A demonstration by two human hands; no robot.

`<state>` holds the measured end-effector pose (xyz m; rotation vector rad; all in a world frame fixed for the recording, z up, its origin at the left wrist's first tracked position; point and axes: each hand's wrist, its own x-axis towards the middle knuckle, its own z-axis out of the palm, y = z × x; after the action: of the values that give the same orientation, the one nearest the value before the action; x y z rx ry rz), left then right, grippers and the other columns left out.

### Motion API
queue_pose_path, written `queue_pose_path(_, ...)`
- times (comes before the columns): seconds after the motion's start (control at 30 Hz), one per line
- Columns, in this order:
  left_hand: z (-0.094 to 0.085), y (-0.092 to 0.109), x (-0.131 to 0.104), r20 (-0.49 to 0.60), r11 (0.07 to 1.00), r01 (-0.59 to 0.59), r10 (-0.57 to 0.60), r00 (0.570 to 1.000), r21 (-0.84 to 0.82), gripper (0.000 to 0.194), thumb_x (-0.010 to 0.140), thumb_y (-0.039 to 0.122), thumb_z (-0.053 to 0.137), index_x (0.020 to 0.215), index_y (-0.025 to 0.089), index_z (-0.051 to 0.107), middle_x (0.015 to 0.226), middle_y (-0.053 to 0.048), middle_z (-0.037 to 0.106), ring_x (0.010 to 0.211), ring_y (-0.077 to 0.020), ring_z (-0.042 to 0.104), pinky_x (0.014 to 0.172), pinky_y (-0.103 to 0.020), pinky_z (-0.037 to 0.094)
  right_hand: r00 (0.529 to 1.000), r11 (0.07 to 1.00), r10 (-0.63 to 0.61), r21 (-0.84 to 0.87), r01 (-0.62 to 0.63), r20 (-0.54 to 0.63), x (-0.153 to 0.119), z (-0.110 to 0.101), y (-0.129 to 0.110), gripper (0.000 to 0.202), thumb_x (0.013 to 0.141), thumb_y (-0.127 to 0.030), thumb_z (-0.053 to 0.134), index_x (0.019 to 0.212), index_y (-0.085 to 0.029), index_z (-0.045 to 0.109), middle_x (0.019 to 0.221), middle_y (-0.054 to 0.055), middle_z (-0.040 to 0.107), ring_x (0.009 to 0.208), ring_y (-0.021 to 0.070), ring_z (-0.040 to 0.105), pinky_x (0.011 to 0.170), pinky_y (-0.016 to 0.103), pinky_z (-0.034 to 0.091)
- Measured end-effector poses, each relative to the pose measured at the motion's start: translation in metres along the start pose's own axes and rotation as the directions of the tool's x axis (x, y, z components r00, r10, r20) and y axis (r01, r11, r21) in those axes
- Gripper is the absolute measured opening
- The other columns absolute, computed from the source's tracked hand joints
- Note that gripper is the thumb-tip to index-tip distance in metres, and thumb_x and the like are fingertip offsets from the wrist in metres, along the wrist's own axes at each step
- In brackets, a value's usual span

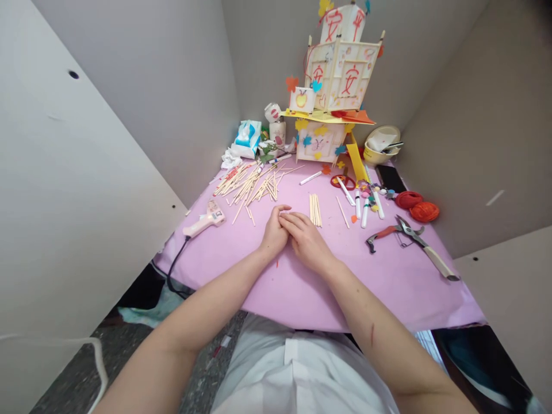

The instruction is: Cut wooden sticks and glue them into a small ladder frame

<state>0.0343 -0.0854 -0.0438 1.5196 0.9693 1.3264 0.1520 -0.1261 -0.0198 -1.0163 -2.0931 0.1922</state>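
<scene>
Both hands rest together on the pink cloth (276,296), in the middle of the table. My left hand (273,231) lies with its fingers stretched forward, partly covered by the other hand. The fingers of my right hand (308,238) are extended across it, and no object shows in either hand. Just beyond my right hand lies a neat row of several short wooden sticks (315,211), with one single stick (342,212) to its right. A pale pink hot glue gun (206,220) is on its side to the left, its dark cord hanging over the edge.
Loose wooden sticks (248,187) are piled at the back left, near a wipes pack (247,138). A decorated paper-and-stick tower (330,77) stands at the back. Markers (365,213), red yarn (409,199), a phone (391,178), a yellow bowl (373,155) and pruning shears (425,247) lie right.
</scene>
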Motion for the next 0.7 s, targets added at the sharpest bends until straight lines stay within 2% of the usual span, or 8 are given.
queue_pose_path(0.1,0.001,0.003,0.004,-0.003,0.999,0.007,-0.008,1.0,-0.052,0.017,0.083,0.025,0.054,0.099,0.02,0.051,0.069,0.004,0.052,0.059,-0.0093,0.049,0.061,-0.022,0.041,0.986,0.995,0.07,0.085,-0.058,-0.15,-0.001,-0.003,0.0,0.058,0.079,-0.001,0.037,0.133,-0.021,0.045,0.135,0.01,0.049,0.127,0.0205,0.042,0.106,0.046,0.036)
queue_pose_path(0.2,0.003,0.006,0.013,0.0,0.997,0.012,-0.012,1.0,-0.079,0.019,0.085,0.035,0.055,0.098,0.022,0.052,0.058,0.007,0.043,0.05,-0.0086,0.042,0.053,-0.021,0.035,0.936,0.977,0.19,0.146,-0.152,-0.296,-0.002,-0.006,0.002,0.052,0.08,-0.003,0.038,0.127,-0.022,0.049,0.129,0.01,0.052,0.122,0.0205,0.046,0.102,0.043,0.04)
queue_pose_path(0.4,0.0,0.0,0.019,0.094,0.997,0.081,-0.08,0.992,-0.009,0.015,0.078,0.03,0.064,0.085,0.018,0.057,0.058,0.006,0.05,0.048,-0.0081,0.044,0.05,-0.021,0.035,0.892,0.922,0.379,0.181,-0.342,-0.245,-0.006,0.001,0.015,0.041,0.074,-0.008,0.046,0.114,-0.018,0.053,0.106,0.009,0.059,0.093,0.0196,0.056,0.083,0.037,0.047)
queue_pose_path(0.53,-0.004,-0.003,0.013,0.119,0.995,0.098,-0.097,0.988,-0.004,0.022,0.079,0.028,0.061,0.098,0.02,0.054,0.056,0.007,0.053,0.047,-0.0097,0.048,0.05,-0.022,0.039,0.848,0.873,0.484,0.18,-0.453,-0.216,-0.008,0.004,0.018,0.032,0.071,-0.014,0.053,0.103,-0.016,0.054,0.098,0.008,0.06,0.082,0.0178,0.055,0.076,0.033,0.046)
queue_pose_path(0.6,-0.004,-0.003,0.013,0.116,0.995,0.096,-0.094,0.989,-0.009,0.018,0.081,0.027,0.058,0.097,0.019,0.055,0.061,0.005,0.057,0.052,-0.0109,0.054,0.055,-0.023,0.043,0.848,0.865,0.5,0.157,-0.477,-0.177,-0.008,0.004,0.017,0.021,0.073,-0.02,0.057,0.094,-0.017,0.056,0.092,0.006,0.061,0.077,0.0174,0.055,0.074,0.033,0.046)
queue_pose_path(0.7,-0.004,-0.002,0.016,0.093,0.997,0.076,-0.075,0.993,-0.004,0.011,0.082,0.026,0.056,0.085,0.017,0.061,0.075,-0.001,0.065,0.072,-0.0131,0.061,0.072,-0.026,0.047,0.867,0.873,0.485,0.114,-0.473,-0.115,-0.007,0.007,0.016,0.016,0.073,-0.024,0.062,0.087,-0.018,0.058,0.087,0.004,0.062,0.076,0.0173,0.055,0.075,0.033,0.045)
